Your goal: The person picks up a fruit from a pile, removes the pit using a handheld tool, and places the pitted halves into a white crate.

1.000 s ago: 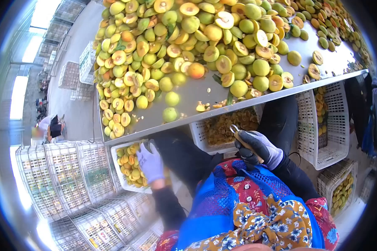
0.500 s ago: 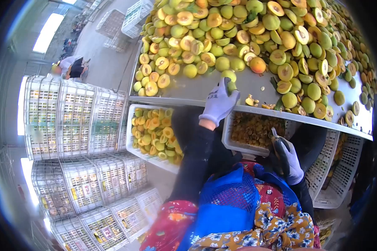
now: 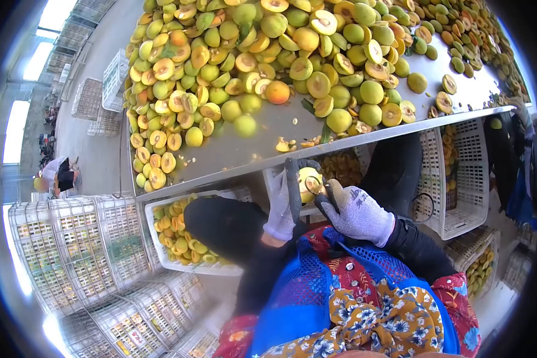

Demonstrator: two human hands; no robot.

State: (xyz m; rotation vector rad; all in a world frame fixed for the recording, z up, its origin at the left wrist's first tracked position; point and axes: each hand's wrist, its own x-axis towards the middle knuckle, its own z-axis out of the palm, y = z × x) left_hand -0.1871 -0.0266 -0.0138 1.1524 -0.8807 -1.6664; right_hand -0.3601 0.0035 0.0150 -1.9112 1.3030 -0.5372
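Close above my lap, my left hand (image 3: pixel 285 200), in a grey-and-black work glove, grips a yellow-green apricot (image 3: pixel 309 179). My right hand (image 3: pixel 358 212), gloved alike, meets the fruit from the other side with its fingers closed. A small metal pitting tool (image 3: pixel 314 186) shows as a thin curved edge against the fruit's face; most of its handle is hidden in the right hand. Beyond my hands, a heap of whole and halved apricots (image 3: pixel 221 65) covers much of a metal table (image 3: pixel 221 158). Pit and flesh scraps (image 3: pixel 284 145) lie near the table's front edge.
A white crate of apricot halves (image 3: pixel 185 238) sits by one leg. Another crate (image 3: pixel 343 167) holds loose pieces behind my hands. White crates (image 3: pixel 95 238) are stacked on the left, and one (image 3: pixel 432 179) stands on the right. Another person (image 3: pixel 56 173) is far left.
My left hand has come back from the table with an apricot and now holds it against the tool in my right hand. The right hand has moved up and inward. The view has shifted right.
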